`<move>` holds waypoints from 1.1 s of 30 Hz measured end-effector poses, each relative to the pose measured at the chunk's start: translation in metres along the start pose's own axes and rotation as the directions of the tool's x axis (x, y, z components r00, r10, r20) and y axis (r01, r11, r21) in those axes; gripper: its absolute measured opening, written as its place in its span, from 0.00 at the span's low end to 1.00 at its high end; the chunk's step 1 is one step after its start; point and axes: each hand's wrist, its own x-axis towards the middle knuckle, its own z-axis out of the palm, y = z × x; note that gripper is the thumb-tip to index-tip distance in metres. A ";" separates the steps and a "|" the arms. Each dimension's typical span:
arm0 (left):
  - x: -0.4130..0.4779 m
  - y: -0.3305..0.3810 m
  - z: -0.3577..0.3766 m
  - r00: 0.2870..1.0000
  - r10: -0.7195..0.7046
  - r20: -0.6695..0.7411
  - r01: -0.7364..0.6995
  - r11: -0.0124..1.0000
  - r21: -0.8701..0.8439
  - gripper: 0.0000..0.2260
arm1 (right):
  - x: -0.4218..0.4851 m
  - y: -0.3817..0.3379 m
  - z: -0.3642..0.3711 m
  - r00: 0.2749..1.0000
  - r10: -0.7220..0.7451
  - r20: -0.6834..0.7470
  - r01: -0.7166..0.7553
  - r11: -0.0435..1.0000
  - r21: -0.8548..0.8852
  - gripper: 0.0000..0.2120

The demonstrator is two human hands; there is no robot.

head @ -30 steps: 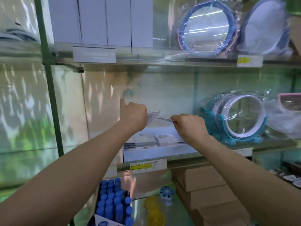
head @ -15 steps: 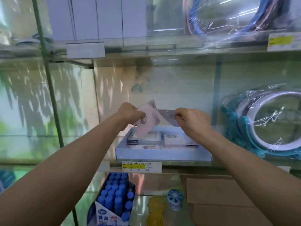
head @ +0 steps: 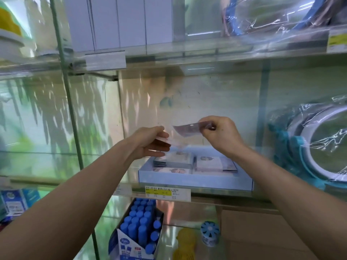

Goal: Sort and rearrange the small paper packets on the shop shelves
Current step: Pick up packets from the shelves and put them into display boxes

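Observation:
A shallow white display box (head: 195, 180) sits on the middle glass shelf and holds flat paper packets (head: 210, 164) in small stacks. Just above the box my right hand (head: 221, 136) pinches one thin pinkish packet (head: 187, 130) by its right end, held flat and nearly edge-on. My left hand (head: 152, 143) holds a second pale packet (head: 170, 141) between thumb and fingers, slightly lower and to the left. The two held packets nearly touch at their inner ends.
A price label (head: 168, 193) hangs on the shelf edge (head: 225, 192). At the right stands a teal ring in plastic wrap (head: 309, 151). Below are a carton of blue-capped tubes (head: 139, 228), a blue round freshener (head: 210, 231) and cardboard boxes (head: 262, 235). White boxes (head: 120, 21) fill the upper shelf.
The view has come closer to the shelf. My left hand's packet has dropped from upright to nearly flat, and my right hand has lifted its packet slightly above the box.

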 end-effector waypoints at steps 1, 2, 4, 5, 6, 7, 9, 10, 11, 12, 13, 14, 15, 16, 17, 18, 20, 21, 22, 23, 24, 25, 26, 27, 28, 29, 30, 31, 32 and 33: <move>0.002 0.000 0.000 1.000 -0.012 0.022 0.013 0.999 -0.035 0.17 | 0.000 -0.004 0.003 1.000 0.026 0.014 -0.028 0.994 0.109 0.11; 0.005 -0.001 0.001 0.999 -0.022 0.044 0.024 0.998 -0.057 0.20 | -0.002 -0.008 0.007 0.999 0.040 0.033 -0.046 0.978 0.204 0.11; 0.009 -0.005 0.002 0.996 -0.030 0.086 0.036 0.998 -0.060 0.20 | -0.007 -0.012 0.015 0.997 0.014 0.071 -0.036 0.950 0.312 0.11; 0.010 -0.008 0.004 0.994 -0.029 0.103 0.035 0.998 -0.055 0.17 | -0.010 -0.012 0.017 0.995 -0.003 0.096 -0.028 0.947 0.321 0.11; 0.011 -0.011 0.005 0.993 -0.025 0.115 0.032 0.997 -0.066 0.13 | -0.013 -0.010 0.020 0.992 -0.017 0.125 -0.023 0.950 0.310 0.12; 0.012 -0.014 0.006 0.992 -0.020 0.126 0.032 0.995 -0.099 0.08 | -0.016 -0.006 0.021 0.987 -0.025 0.160 -0.022 0.959 0.283 0.13; 0.016 -0.020 0.006 0.990 0.006 0.140 0.023 0.979 -0.201 0.06 | -0.021 0.002 0.022 0.970 -0.013 0.241 -0.037 0.979 0.202 0.14; 0.018 -0.022 0.005 0.989 0.025 0.143 0.012 0.968 -0.251 0.08 | -0.023 0.005 0.022 0.962 -0.003 0.275 -0.043 0.986 0.164 0.14; 0.019 -0.023 0.005 0.988 0.045 0.146 -0.001 0.957 -0.291 0.11 | -0.025 0.007 0.022 0.954 0.002 0.299 -0.047 0.989 0.142 0.15; 0.021 -0.024 0.005 0.988 0.061 0.144 -0.013 0.949 -0.315 0.13 | -0.026 0.007 0.022 0.951 0.010 0.310 -0.055 0.989 0.136 0.16; 0.022 -0.024 0.005 0.988 0.071 0.138 -0.022 0.944 -0.330 0.16 | -0.027 0.008 0.021 0.950 0.029 0.310 -0.073 0.989 0.131 0.18; 0.022 -0.025 0.004 0.989 0.080 0.126 -0.033 0.941 -0.336 0.20 | -0.027 0.008 0.021 0.951 0.072 0.300 -0.114 0.985 0.126 0.20; 0.022 -0.025 0.004 0.990 0.091 0.107 -0.050 0.942 -0.333 0.23 | -0.026 0.008 0.019 0.946 0.142 0.290 -0.191 0.970 0.148 0.23; 0.023 -0.025 0.003 0.991 0.101 0.086 -0.069 0.945 -0.320 0.26 | -0.025 0.006 0.017 0.927 0.237 0.292 -0.303 0.930 0.207 0.23; 0.023 -0.026 0.003 0.991 0.110 0.069 -0.084 0.948 -0.307 0.29 | -0.024 0.004 0.015 0.888 0.333 0.318 -0.427 0.854 0.296 0.22; 0.024 -0.026 0.002 0.991 0.116 0.059 -0.093 0.949 -0.302 0.30 | -0.024 0.002 0.014 0.842 0.398 0.365 -0.524 0.764 0.375 0.19; 0.023 -0.027 0.002 0.990 0.125 0.062 -0.101 0.948 -0.301 0.31 | -0.025 -0.001 0.014 0.770 0.453 0.450 -0.628 0.662 0.409 0.18; 0.023 -0.027 0.003 0.989 0.129 0.068 -0.104 0.950 -0.295 0.31 | -0.025 -0.001 0.016 0.747 0.459 0.481 -0.649 0.658 0.381 0.20; 0.022 -0.027 0.004 0.989 0.130 0.071 -0.105 0.953 -0.285 0.31 | -0.025 -0.001 0.017 0.738 0.460 0.494 -0.652 0.675 0.346 0.23; 0.023 -0.027 0.004 0.989 0.130 0.074 -0.105 0.954 -0.280 0.31 | -0.025 -0.002 0.019 0.739 0.465 0.488 -0.646 0.695 0.316 0.27; 0.022 -0.027 0.005 0.988 0.130 0.081 -0.103 0.954 -0.280 0.30 | -0.023 -0.002 0.020 0.749 0.472 0.464 -0.635 0.711 0.301 0.31; 0.022 -0.027 0.005 0.987 0.132 0.096 -0.099 0.953 -0.286 0.28 | -0.021 -0.003 0.021 0.766 0.479 0.428 -0.622 0.721 0.307 0.34; 0.021 -0.025 0.006 0.984 0.135 0.119 -0.095 0.951 -0.295 0.25 | -0.018 -0.005 0.021 0.786 0.482 0.387 -0.605 0.728 0.322 0.35; 0.020 -0.023 0.006 0.980 0.136 0.145 -0.087 0.948 -0.306 0.22 | -0.015 -0.006 0.020 0.805 0.480 0.349 -0.585 0.739 0.335 0.34; 0.019 -0.021 0.007 0.978 0.134 0.160 -0.076 0.944 -0.321 0.18 | -0.011 -0.008 0.019 0.823 0.472 0.316 -0.563 0.753 0.341 0.31; 0.018 -0.019 0.008 0.979 0.128 0.160 -0.068 0.939 -0.337 0.15 | -0.006 -0.010 0.018 0.840 0.459 0.288 -0.538 0.772 0.339 0.27; 0.019 -0.016 0.010 0.982 0.123 0.143 -0.067 0.936 -0.346 0.13 | -0.002 -0.012 0.016 0.857 0.444 0.264 -0.512 0.796 0.323 0.23; 0.020 -0.014 0.013 0.985 0.123 0.121 -0.074 0.935 -0.347 0.11 | 0.003 -0.015 0.014 0.872 0.428 0.238 -0.482 0.836 0.261 0.19; 0.020 -0.012 0.016 0.987 0.128 0.094 -0.089 0.935 -0.343 0.08 | 0.007 -0.018 0.013 0.887 0.407 0.218 -0.443 0.884 0.150 0.17; 0.020 -0.009 0.021 0.988 0.136 0.073 -0.104 0.936 -0.337 0.06 | 0.010 -0.021 0.012 0.898 0.378 0.226 -0.393 0.919 0.027 0.14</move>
